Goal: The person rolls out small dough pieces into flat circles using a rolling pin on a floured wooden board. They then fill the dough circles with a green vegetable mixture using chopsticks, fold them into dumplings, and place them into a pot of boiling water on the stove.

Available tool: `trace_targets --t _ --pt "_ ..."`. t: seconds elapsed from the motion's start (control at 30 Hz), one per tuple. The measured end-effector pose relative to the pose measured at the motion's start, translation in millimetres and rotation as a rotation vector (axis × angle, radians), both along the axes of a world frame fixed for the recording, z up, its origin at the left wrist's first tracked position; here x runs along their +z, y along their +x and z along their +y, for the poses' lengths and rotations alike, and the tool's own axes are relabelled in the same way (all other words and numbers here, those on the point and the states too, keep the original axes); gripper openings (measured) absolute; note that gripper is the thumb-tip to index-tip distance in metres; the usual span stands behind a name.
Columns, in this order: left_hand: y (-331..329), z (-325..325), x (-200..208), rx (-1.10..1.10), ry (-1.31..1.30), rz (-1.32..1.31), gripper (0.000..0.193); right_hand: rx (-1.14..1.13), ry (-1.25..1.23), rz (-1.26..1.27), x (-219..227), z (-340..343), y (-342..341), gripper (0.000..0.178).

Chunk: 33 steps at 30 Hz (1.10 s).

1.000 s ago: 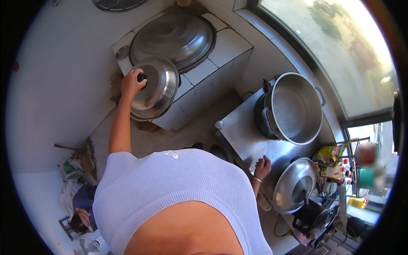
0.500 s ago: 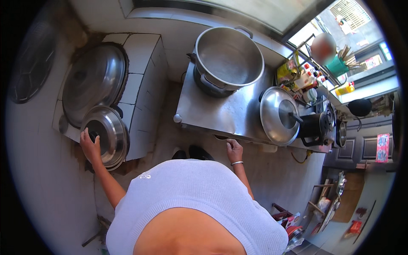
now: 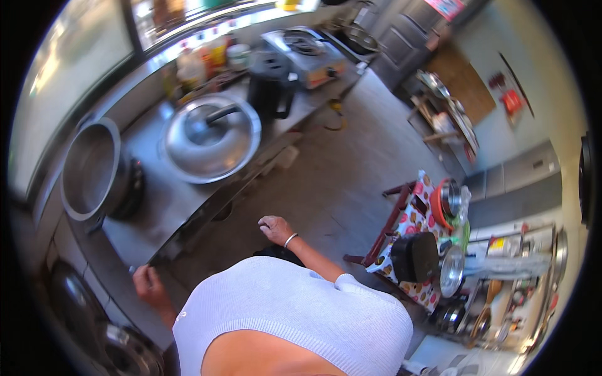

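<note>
My left hand point(image 3: 149, 285) is by the near left corner of the steel worktable point(image 3: 147, 229), its fingers smeared by motion. In front of my body, my right hand point(image 3: 274, 229), with a silver bangle at the wrist, is in the air with its fingers curled in and nothing visible in them. A large deep metal pot point(image 3: 94, 166) stands at the table's left end. Right of it lies a domed metal wok lid point(image 3: 216, 150), with a black kettle point(image 3: 269, 81) beyond. At the lower left are a big round lid point(image 3: 75, 301) and a smaller pot lid point(image 3: 128, 351), both partly cut off.
A gas stove point(image 3: 307, 56) and several bottles point(image 3: 194, 66) stand farther along the worktable. To the right, a low table with a patterned cloth point(image 3: 384, 263) bears a black squarish pot point(image 3: 415, 257) and a red basin point(image 3: 439, 207). A shelf rack point(image 3: 501, 313) stands beyond it.
The view has swung right, bringing the low table and shelf rack into sight. My left hand has come off the smaller pot lid. My right hand is now farther from the worktable's edge.
</note>
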<state>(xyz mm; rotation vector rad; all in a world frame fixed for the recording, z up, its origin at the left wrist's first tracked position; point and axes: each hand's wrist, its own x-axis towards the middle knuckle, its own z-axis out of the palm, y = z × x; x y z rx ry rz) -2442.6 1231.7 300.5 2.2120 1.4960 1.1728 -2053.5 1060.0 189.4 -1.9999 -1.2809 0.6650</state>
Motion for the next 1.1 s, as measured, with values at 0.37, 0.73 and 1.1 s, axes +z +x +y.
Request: trace_targets --t 0.37,0.73,1.1 --pt "473 -104 23 -1.089 -0.34 0.167 0.034 -0.603 -0.072 -0.011 -3 -200 290 0.022" --pt "824 -154 -24 -1.28 -0.436 0.406 0.029 -0.817 0.149 0.031 -12 -288 567 0.021" --pt "1260 -304 -32 -1.906 -0.019 0.52 0.034 -1.467 0.163 -0.15 -8 -514 780 0.021"
